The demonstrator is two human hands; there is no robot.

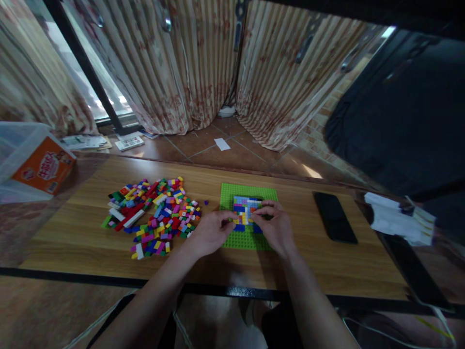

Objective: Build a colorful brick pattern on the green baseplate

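Observation:
A green studded baseplate lies on the wooden table, bearing a low, roughly square build of multicoloured toy bricks. My left hand is at the build's left side, thumb and forefinger drawn together at its edge. From the right, my right hand reaches over the build with its fingertips pinched on the right part. Whatever small piece either hand may hold is too small to make out. Left of the plate spreads a heap of loose toy bricks in many colours and lengths.
A black phone lies right of the baseplate. White papers and another dark flat device are at the table's right end. A clear plastic bin with an orange label stands at the far left. Curtains hang beyond the table.

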